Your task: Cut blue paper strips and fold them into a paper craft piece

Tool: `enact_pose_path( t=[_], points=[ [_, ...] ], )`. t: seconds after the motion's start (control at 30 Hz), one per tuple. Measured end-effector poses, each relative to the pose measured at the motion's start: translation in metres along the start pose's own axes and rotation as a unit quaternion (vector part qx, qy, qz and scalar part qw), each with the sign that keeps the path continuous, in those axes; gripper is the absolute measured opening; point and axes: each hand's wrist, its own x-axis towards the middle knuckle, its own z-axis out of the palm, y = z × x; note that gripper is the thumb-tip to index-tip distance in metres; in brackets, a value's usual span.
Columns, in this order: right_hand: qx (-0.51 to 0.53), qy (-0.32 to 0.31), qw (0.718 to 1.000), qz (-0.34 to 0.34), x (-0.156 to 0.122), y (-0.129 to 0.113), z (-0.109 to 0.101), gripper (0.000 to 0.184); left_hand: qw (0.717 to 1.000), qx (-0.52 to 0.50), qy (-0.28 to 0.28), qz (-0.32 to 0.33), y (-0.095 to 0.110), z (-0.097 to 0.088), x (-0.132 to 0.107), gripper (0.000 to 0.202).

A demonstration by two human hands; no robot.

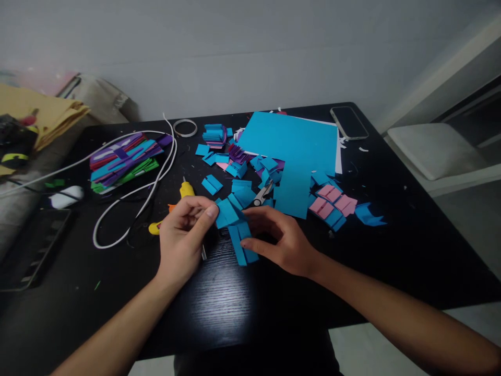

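Between both hands, a little above the black table, is a blue folded paper piece (241,240) with several creased panels. My left hand (186,230) pinches its upper left part between thumb and forefinger. On the other side, my right hand (279,237) grips the right edge, thumb in front and fingers behind. A yellow glue gun (187,189) lies just beyond my left hand and is partly hidden by it. Past the held piece are scissors (261,196), partly under blue paper. Pink and blue folded squares (332,204) lie joined together to the right.
A blue sheet (293,141) lies on the black table (371,266), with folded paper scraps beside it. Bundled coloured strips (121,159) and a looping white cable (102,214) are at left. A phone (349,122) rests at the back right, and a tape roll (185,128) stands behind.
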Motion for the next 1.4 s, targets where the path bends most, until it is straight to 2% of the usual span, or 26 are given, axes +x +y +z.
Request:
enact_pose_path(
  t=[0.1, 0.2, 0.37, 0.47, 0.53, 0.7, 0.97, 1.13, 1.4],
  points=[
    [0.027, -0.013, 0.999, 0.023, 0.0, 0.001, 0.0, 0.046, 0.999, -0.033, 0.012, -0.014, -0.003, -0.003, 0.003, 0.017],
    [0.031, -0.013, 0.999, 0.028, 0.0, 0.0, -0.001, 0.045, 1.0, -0.015, -0.009, -0.023, -0.002, -0.001, 0.004, 0.017],
    [-0.097, 0.073, 0.989, -0.087, 0.001, -0.003, -0.005, 0.031, 0.994, 0.064, -0.088, -0.004, 0.005, 0.009, -0.002, 0.013],
    [-0.121, 0.073, 0.983, -0.12, 0.002, -0.004, -0.005, 0.01, 0.988, 0.084, -0.128, 0.011, 0.008, 0.013, -0.006, 0.01],
    [-0.097, 0.058, 0.99, -0.087, 0.002, -0.005, -0.004, 0.004, 0.986, 0.084, -0.145, 0.007, 0.008, 0.014, -0.008, 0.009],
    [-0.001, 0.042, 0.998, 0.04, 0.004, -0.004, -0.004, 0.015, 0.978, 0.094, -0.187, -0.022, 0.006, 0.011, -0.007, 0.012],
    [0.089, 0.021, 0.983, 0.159, 0.009, -0.004, -0.004, 0.032, 0.981, 0.083, -0.169, -0.052, 0.005, 0.011, -0.003, 0.018],
    [0.105, 0.016, 0.977, 0.183, 0.01, -0.003, -0.005, 0.035, 0.98, 0.078, -0.172, -0.063, 0.005, 0.01, -0.002, 0.019],
    [0.081, -0.001, 0.987, 0.139, 0.009, -0.002, -0.005, 0.033, 0.976, 0.081, -0.191, -0.069, 0.005, 0.011, -0.002, 0.018]
  ],
)
